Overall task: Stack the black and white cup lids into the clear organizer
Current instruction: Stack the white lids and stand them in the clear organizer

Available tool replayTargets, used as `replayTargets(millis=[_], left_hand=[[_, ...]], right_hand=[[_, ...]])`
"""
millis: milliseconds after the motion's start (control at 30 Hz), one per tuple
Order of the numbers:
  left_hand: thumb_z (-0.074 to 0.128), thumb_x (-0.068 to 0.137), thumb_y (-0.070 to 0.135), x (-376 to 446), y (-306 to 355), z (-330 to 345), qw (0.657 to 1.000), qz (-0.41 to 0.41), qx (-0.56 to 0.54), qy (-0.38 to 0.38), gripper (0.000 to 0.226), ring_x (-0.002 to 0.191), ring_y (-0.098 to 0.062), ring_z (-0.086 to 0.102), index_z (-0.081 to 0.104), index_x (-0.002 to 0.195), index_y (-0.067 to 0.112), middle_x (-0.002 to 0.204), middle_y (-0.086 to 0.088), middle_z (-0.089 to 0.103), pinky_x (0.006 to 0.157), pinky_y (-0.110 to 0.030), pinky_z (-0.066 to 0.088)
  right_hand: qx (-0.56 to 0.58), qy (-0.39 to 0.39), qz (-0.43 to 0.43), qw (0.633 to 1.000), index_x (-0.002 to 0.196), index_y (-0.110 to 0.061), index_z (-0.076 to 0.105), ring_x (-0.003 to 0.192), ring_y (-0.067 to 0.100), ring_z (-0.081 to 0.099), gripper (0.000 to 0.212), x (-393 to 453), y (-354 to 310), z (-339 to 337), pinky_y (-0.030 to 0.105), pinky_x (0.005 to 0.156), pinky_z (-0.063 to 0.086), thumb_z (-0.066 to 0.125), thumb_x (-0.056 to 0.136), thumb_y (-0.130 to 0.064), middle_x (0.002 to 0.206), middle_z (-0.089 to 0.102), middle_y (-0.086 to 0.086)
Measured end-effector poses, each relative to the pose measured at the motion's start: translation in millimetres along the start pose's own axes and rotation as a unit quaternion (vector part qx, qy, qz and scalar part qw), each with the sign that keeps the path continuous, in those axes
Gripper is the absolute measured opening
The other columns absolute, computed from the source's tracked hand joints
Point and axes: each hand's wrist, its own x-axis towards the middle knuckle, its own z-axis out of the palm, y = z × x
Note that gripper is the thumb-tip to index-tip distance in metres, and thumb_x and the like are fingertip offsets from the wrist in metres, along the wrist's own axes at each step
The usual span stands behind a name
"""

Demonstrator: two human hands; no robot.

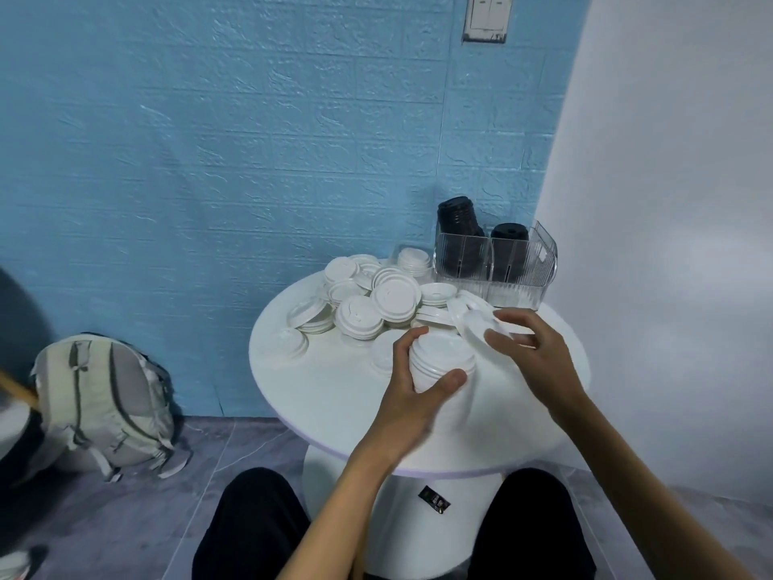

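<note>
Stacking white lids at the table [334, 395]

Left hand [412, 391] clasps a short lid stack [443, 357]; right hand [531, 349] pinches one white lid [477, 328] against its top.

Two stacks of black lids [459, 221] stand in one clear organizer [518, 270]; well over a dozen loose white lids [395, 297] cover one round table [334, 391]; one backpack [104, 399] nearby.

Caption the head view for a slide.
Left hand holds a white lid stack; right hand adds another white lid.
</note>
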Motion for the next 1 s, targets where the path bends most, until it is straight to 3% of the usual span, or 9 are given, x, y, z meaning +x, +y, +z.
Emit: replayTargets(millis=[67,200,333,433,600,667,767,900,1000], left_hand=[[0.080,0.090,0.029,0,0,0,1.000,-0.003,-0.003,0.001,0.060,0.122,0.005,0.057,0.043,0.130,0.054,0.128,0.030,0.060,0.106,-0.024,0.045],[0.079,0.091,0.031,-1,2,-1,1.000,-0.007,-0.009,-0.006,0.063,0.123,0.002,0.059,0.038,0.135,0.052,0.136,0.020,0.060,0.108,-0.030,0.048],[0.081,0.088,0.036,0,-1,-1,1.000,-0.004,-0.020,0.001,0.076,0.126,-0.004,0.059,0.026,0.138,0.053,0.146,0.007,0.053,0.108,-0.031,0.048],[0.081,0.088,0.037,1,-3,0,1.000,0.008,-0.028,-0.003,0.080,0.130,-0.001,0.056,0.023,0.141,0.053,0.149,0.009,0.050,0.107,-0.024,0.046],[0.076,0.093,0.027,0,-3,-1,0.999,0.019,-0.026,-0.014,0.064,0.128,-0.001,0.058,0.037,0.136,0.053,0.142,0.015,0.057,0.102,-0.016,0.045],[0.078,0.091,0.031,1,-2,-2,0.999,0.012,-0.045,-0.018,0.063,0.131,-0.004,0.057,0.039,0.138,0.050,0.142,0.015,0.058,0.109,-0.024,0.043],[0.078,0.086,0.051,5,-4,-1,0.994,-0.002,-0.112,-0.018,0.062,0.143,-0.018,0.048,0.046,0.139,0.046,0.152,0.003,0.054,0.124,-0.050,0.029],[0.071,0.085,0.067,7,-4,1,0.995,-0.005,-0.100,-0.009,0.064,0.144,-0.020,0.047,0.047,0.140,0.045,0.153,0.001,0.053,0.125,-0.055,0.026],[0.073,0.086,0.058,6,-7,-2,0.994,-0.001,-0.111,-0.015,0.056,0.143,-0.027,0.048,0.050,0.135,0.041,0.151,-0.006,0.054,0.124,-0.058,0.025]], right_hand=[[0.053,-0.055,-0.040,0.996,0.120,-0.031,0.069,0.099,0.001,0.067,0.037,-16,-21,11,0.013,0.077,0.052,0.081,0.084,-0.035,0.117,0.067,-0.028],[0.073,-0.130,-0.081,0.985,0.117,-0.034,0.072,0.106,-0.002,0.065,0.034,-29,-33,28,0.013,0.084,0.052,0.076,0.089,-0.015,0.117,0.068,-0.028],[0.063,-0.141,-0.097,0.983,0.108,-0.028,0.078,0.119,0.000,0.060,0.031,-27,-32,30,0.022,0.094,0.050,0.075,0.088,-0.005,0.123,0.070,-0.016],[0.071,-0.147,-0.086,0.983,0.102,-0.022,0.081,0.120,0.003,0.061,0.022,-27,-30,32,0.031,0.097,0.048,0.076,0.088,-0.006,0.124,0.070,-0.008],[0.140,-0.133,-0.049,0.980,0.087,-0.019,0.080,0.119,0.000,0.062,0.011,-31,-34,42,0.022,0.094,0.044,0.071,0.092,-0.013,0.121,0.072,-0.006],[0.175,-0.141,-0.029,0.974,0.084,-0.018,0.079,0.119,0.001,0.062,0.014,-33,-34,46,0.024,0.096,0.043,0.070,0.092,-0.010,0.121,0.073,-0.007],[0.200,-0.147,-0.023,0.968,0.088,-0.014,0.078,0.121,0.006,0.063,0.009,-34,-31,47,0.031,0.105,0.043,0.070,0.091,-0.011,0.122,0.073,-0.005],[0.247,-0.137,-0.004,0.959,0.089,-0.018,0.078,0.129,0.015,0.060,0.008,-38,-27,52,0.042,0.115,0.039,0.070,0.089,-0.019,0.130,0.069,-0.003],[0.257,-0.123,-0.005,0.959,0.086,-0.016,0.076,0.127,0.015,0.062,0.015,-41,-22,61,0.039,0.114,0.040,0.065,0.094,-0.010,0.132,0.068,-0.002]])
